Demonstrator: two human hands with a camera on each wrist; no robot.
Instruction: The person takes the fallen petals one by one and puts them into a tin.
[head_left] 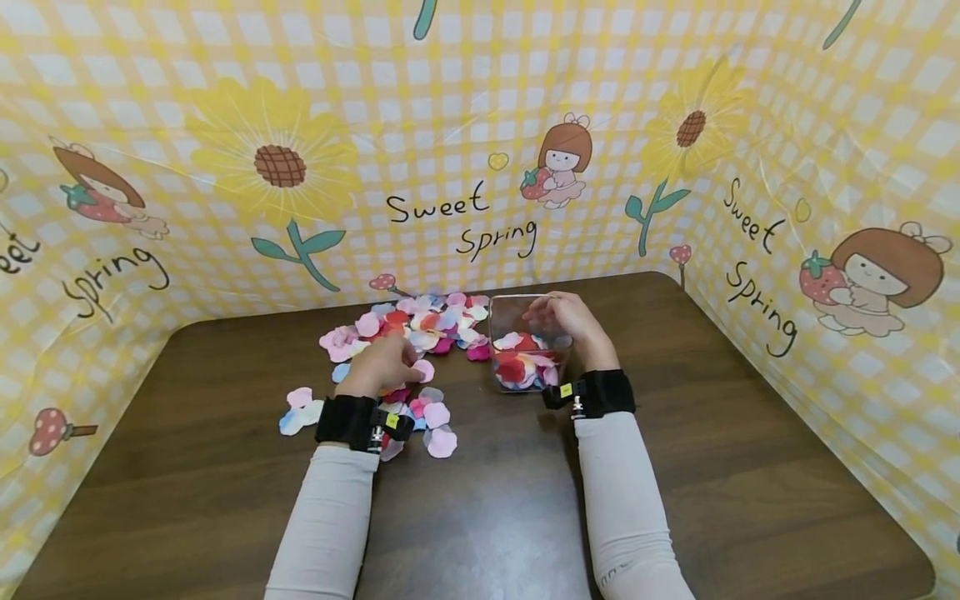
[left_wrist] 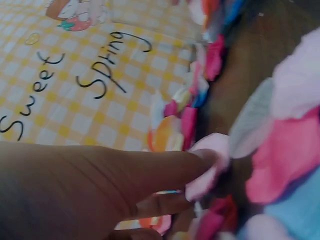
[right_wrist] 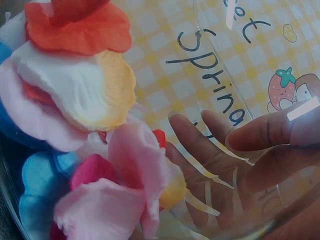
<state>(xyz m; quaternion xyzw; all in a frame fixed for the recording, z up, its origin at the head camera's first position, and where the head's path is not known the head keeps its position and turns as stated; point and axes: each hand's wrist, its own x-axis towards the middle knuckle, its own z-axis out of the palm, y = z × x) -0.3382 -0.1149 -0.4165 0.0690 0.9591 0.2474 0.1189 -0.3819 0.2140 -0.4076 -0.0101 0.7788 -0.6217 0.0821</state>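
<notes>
A pale pink, thin, rounded petal (head_left: pixel 423 371) is pinched at its edge by the left hand (head_left: pixel 382 362), the thumb pressed onto it and the fingertips partly hidden; it is above the dark brown wooden table (head_left: pixel 750 500), amid other petals.

Around that hand lie loose petals in pink, magenta, white, red and blue: a broad heap (head_left: pixel 431 321) toward the rear edge, a smaller cluster (head_left: pixel 438 414) nearer the person, and a little group (head_left: pixel 300 412) to the left.

Just right of the heap stands a clear, square-sided plastic box (head_left: pixel 506 315), its lower part filled with mixed petals (head_left: pixel 525 367). The right hand (head_left: pixel 573 323) holds its right rear corner with bent fingers, which show through the clear wall; how firmly, I cannot tell.

Black wrist straps (head_left: pixel 348 425) and pale grey sleeves (head_left: pixel 626 500) cover both arms. Behind hangs a yellow-and-white checked cloth (head_left: pixel 450 100) reading "Sweet Spring".
</notes>
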